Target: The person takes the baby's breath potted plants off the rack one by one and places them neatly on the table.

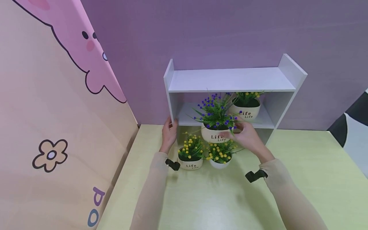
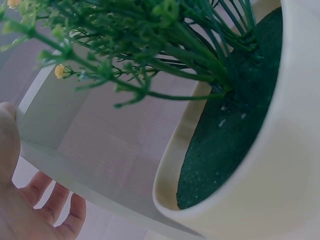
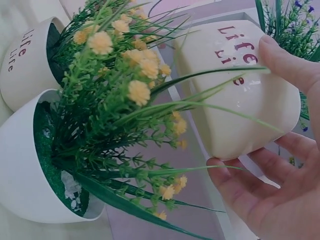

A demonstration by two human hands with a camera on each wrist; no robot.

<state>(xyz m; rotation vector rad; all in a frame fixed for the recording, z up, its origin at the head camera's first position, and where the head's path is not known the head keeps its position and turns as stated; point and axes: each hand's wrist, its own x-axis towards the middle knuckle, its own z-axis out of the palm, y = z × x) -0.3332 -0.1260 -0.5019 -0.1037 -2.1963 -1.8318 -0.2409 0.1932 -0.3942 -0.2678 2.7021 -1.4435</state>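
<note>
My right hand (image 1: pixel 245 134) grips a cream flowerpot (image 3: pixel 240 95) lettered "Life", thumb on its front and fingers beneath. Purple flowers (image 1: pixel 214 111) grow from this pot, which overlaps the front edge of the white shelf's middle board in the head view. My left hand (image 1: pixel 169 134) holds the left side panel (image 2: pixel 37 97) of the shelf, its thumb and fingers on either side of the edge. Below, on the table, stand a cream pot of yellow flowers (image 1: pixel 190 163) and a plain white pot of yellow flowers (image 3: pixel 25 165).
Another cream pot of yellow flowers (image 1: pixel 245 111) sits on the middle board at the right. The white shelf (image 1: pixel 230 80) stands against a purple wall (image 1: pixel 215 32) on the pale table (image 1: pixel 201 204). A patterned panel (image 1: pixel 57 111) rises along the left edge.
</note>
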